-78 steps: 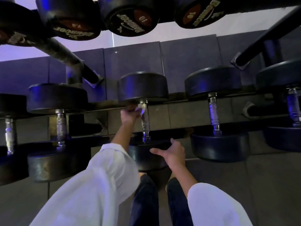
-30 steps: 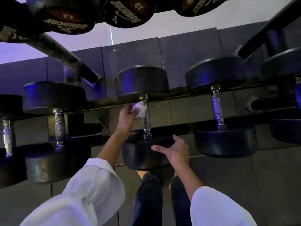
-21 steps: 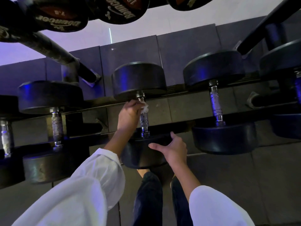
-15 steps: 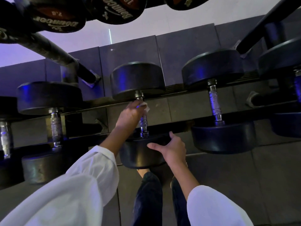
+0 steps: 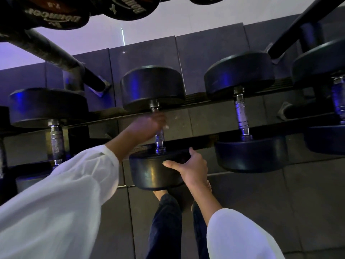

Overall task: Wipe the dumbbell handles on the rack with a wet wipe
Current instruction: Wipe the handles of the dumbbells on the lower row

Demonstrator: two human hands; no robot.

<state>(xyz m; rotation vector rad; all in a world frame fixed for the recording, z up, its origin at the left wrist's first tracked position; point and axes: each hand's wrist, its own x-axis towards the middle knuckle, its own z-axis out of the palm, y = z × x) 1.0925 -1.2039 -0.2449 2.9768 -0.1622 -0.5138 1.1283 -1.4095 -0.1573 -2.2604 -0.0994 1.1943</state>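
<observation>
A black dumbbell lies across the lower rack rails in the middle, its chrome handle running between a far head and a near head. My left hand is wrapped round the upper part of that handle, blurred by motion. Only a small white corner of the wet wipe shows at its fingers. My right hand cups the rim of the near head, with its thumb on top and its fingers curled under.
More black dumbbells lie on the same rails: one to the left, one to the right, another at the far right edge. An upper tier of dumbbells hangs overhead on a slanted black bar. My legs stand below on grey floor tiles.
My left hand with the wipe has closed further round the handle and slid along it, so the wipe is now almost hidden. My right hand has stayed on the near head.
</observation>
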